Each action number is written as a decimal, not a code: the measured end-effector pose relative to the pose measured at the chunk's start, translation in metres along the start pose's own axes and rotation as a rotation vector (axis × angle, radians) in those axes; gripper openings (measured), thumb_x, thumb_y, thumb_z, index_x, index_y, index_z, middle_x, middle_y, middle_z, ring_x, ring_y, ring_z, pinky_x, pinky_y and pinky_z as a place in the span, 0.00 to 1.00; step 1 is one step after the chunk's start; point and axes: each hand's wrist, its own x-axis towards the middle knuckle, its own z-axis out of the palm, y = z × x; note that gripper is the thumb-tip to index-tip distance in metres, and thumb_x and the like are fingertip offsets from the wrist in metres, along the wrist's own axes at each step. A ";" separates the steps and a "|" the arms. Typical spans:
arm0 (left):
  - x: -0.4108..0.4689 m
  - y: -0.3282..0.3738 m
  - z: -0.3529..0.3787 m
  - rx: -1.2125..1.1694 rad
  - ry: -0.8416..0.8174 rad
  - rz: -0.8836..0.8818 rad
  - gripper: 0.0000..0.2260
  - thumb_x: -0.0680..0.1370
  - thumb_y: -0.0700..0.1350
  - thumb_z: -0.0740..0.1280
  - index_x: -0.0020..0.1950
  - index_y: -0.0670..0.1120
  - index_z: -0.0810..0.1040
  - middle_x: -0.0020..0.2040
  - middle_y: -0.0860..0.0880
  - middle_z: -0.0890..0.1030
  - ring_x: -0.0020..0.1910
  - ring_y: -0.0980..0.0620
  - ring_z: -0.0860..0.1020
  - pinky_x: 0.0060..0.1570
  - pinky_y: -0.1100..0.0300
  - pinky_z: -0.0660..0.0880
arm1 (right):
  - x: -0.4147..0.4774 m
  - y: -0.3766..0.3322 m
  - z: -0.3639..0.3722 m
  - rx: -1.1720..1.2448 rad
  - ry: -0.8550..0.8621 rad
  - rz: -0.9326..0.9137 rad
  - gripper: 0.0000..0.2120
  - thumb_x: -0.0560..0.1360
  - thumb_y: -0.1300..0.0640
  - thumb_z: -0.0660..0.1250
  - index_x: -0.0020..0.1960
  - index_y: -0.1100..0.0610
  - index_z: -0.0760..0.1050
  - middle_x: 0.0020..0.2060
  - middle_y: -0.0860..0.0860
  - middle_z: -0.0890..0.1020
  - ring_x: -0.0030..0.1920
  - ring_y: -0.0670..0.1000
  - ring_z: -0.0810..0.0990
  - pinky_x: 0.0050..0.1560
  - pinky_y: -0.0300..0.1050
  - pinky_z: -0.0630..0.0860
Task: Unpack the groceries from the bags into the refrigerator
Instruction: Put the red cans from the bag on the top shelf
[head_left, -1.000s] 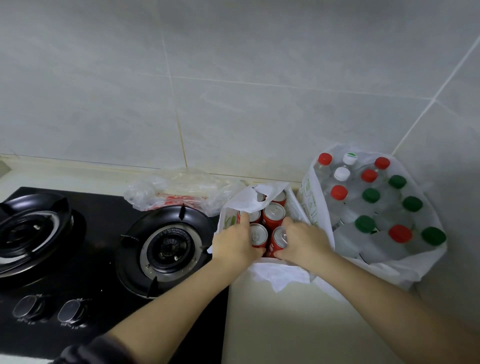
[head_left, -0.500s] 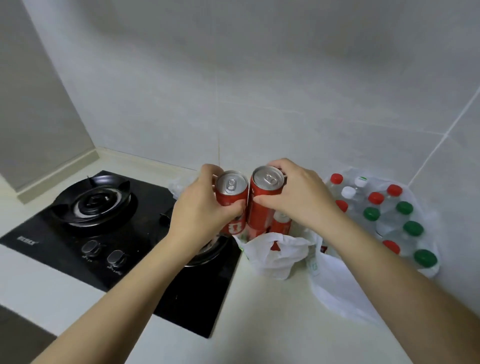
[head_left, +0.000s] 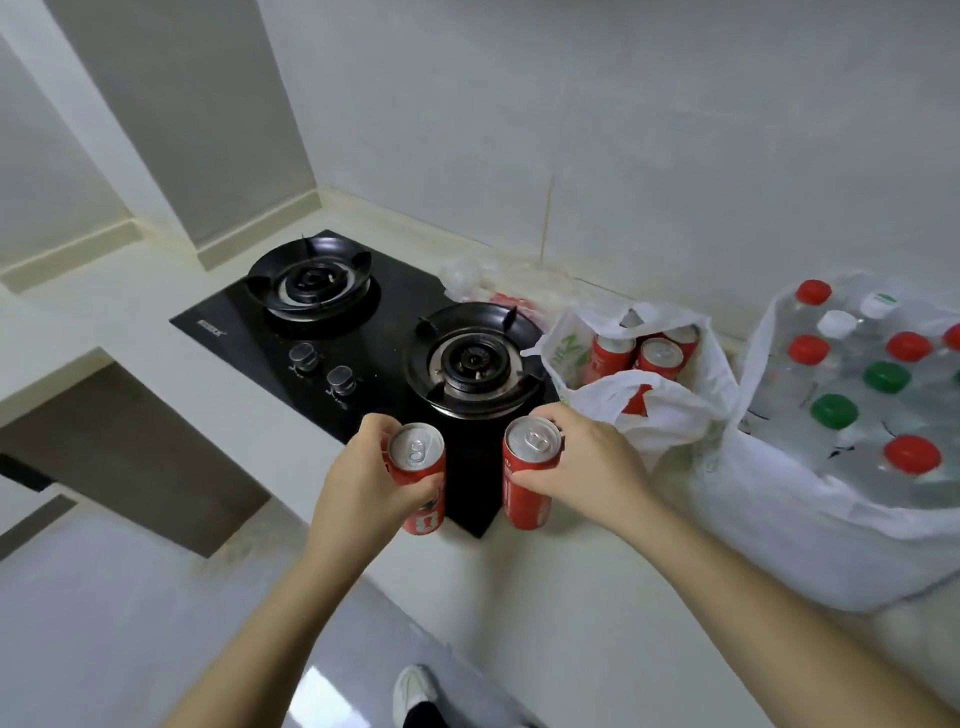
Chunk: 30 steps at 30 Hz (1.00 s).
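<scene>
Head view, kitchen counter:

- Left hand (head_left: 363, 483): fingers curled round a slim red metal can (head_left: 417, 457), cylindrical, silver pull-tab top, held upright above the near edge of the hob
- Right hand (head_left: 587, 462): clamped round a second red can (head_left: 530, 467) of the same shape, just right of the first, the two apart
- Small white bag (head_left: 670, 421): thin crinkled plastic, mouth open, on the counter right of the hob; more red cans (head_left: 660, 356) stand inside
- Large white bag (head_left: 769, 509): far right, filled with clear plastic bottles (head_left: 887, 376) with round red, green and white caps
- Hob (head_left: 374, 332): glossy black glass, two round burners, two knobs
- Counter (head_left: 571, 597): smooth, pale; grey tiled wall behind
</scene>
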 end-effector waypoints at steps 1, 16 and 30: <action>-0.005 -0.009 0.004 0.002 -0.004 -0.020 0.22 0.66 0.47 0.77 0.53 0.52 0.68 0.47 0.56 0.77 0.47 0.55 0.77 0.41 0.59 0.75 | -0.001 0.005 0.010 -0.013 -0.012 0.016 0.25 0.64 0.42 0.75 0.58 0.43 0.72 0.48 0.42 0.82 0.51 0.49 0.81 0.51 0.48 0.77; -0.027 -0.044 0.033 -0.094 0.032 -0.053 0.23 0.66 0.47 0.78 0.54 0.54 0.69 0.48 0.62 0.75 0.49 0.62 0.75 0.47 0.53 0.79 | -0.008 0.028 0.048 -0.043 0.012 0.064 0.26 0.65 0.43 0.75 0.60 0.43 0.71 0.51 0.42 0.81 0.53 0.50 0.79 0.51 0.47 0.77; -0.041 -0.057 0.050 -0.192 0.091 -0.069 0.30 0.67 0.49 0.78 0.63 0.56 0.67 0.58 0.61 0.74 0.57 0.66 0.73 0.54 0.59 0.77 | -0.019 0.058 0.084 0.376 0.064 0.059 0.41 0.59 0.42 0.75 0.70 0.43 0.65 0.63 0.40 0.75 0.62 0.44 0.75 0.61 0.49 0.75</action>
